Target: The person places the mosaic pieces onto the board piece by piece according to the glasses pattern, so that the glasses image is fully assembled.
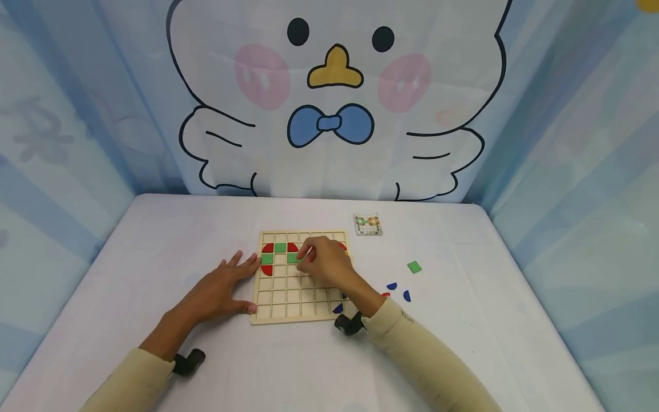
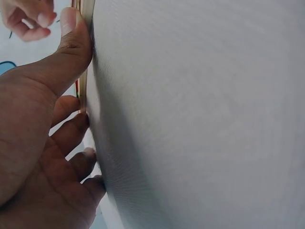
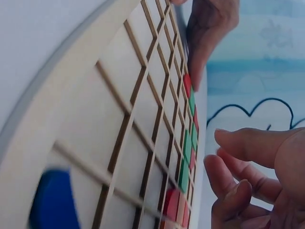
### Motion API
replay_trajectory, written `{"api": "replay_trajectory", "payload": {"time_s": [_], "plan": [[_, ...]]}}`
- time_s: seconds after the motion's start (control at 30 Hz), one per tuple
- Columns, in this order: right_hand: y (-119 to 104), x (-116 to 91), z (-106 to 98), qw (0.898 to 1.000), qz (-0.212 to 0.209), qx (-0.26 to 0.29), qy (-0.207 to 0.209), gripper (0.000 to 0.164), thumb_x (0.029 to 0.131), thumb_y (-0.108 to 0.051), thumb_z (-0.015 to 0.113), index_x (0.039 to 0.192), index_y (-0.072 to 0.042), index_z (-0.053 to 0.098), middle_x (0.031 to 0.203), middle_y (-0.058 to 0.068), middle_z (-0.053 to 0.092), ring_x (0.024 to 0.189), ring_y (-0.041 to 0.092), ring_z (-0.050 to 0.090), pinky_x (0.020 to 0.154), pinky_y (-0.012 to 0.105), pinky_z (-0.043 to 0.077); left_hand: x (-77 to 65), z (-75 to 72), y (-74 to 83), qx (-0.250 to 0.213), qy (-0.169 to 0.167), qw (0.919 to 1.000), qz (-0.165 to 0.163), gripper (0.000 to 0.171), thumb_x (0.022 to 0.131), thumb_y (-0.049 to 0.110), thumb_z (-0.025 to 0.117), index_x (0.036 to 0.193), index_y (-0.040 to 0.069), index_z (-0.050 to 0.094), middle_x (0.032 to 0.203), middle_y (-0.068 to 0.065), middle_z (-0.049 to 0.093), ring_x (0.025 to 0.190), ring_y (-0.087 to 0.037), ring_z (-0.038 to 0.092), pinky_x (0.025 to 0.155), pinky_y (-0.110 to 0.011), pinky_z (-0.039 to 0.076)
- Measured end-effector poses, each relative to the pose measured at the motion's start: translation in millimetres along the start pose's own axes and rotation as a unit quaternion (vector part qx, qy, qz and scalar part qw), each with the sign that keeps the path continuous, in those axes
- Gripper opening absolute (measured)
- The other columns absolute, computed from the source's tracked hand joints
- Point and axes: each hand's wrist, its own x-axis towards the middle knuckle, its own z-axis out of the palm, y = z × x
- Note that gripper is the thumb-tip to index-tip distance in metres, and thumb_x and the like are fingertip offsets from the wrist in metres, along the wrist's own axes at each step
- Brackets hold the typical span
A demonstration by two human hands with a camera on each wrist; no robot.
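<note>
A wooden grid board (image 1: 298, 297) lies on the table, with red rounded pieces (image 1: 266, 270) and green squares (image 1: 280, 248) in its far rows. Along the board's left edge, my left hand (image 1: 218, 290) rests with spread fingers, its thumb at the near part of that edge. My right hand (image 1: 326, 262) hovers over the far middle of the board, covering some cells. In the right wrist view its thumb and forefinger stand a little apart near the green and red pieces, and I see nothing between them. A blue piece (image 3: 55, 200) sits in a near right cell.
A small pattern card (image 1: 368, 224) lies beyond the board's right corner. To the right are a loose green square (image 1: 414, 267), blue half-round pieces (image 1: 407, 296) and a red piece (image 1: 385, 294) partly hidden by my right arm. A printed curtain (image 1: 329, 166) stands behind the table.
</note>
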Motion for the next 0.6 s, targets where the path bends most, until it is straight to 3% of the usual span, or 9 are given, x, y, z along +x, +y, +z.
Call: {"api": "replay_trajectory", "payload": {"time_s": [0.6], "plan": [[60.8,-33.0,-64.4,0.994,0.085,0.003,0.062,0.016,0.091,-0.022,0.086,0.102,-0.017,0.075,0.089,0.005,0.068,0.084,0.023,0.060,0.064,0.030,0.050,1.2,1.0,-2.0,0.008,-0.005,0.9999,-0.006,0.111,0.077,0.050,0.092,0.166,0.013,0.036,0.173,-0.014,0.035,0.162,-0.048,0.021,0.126,-0.069,0.027]]}}
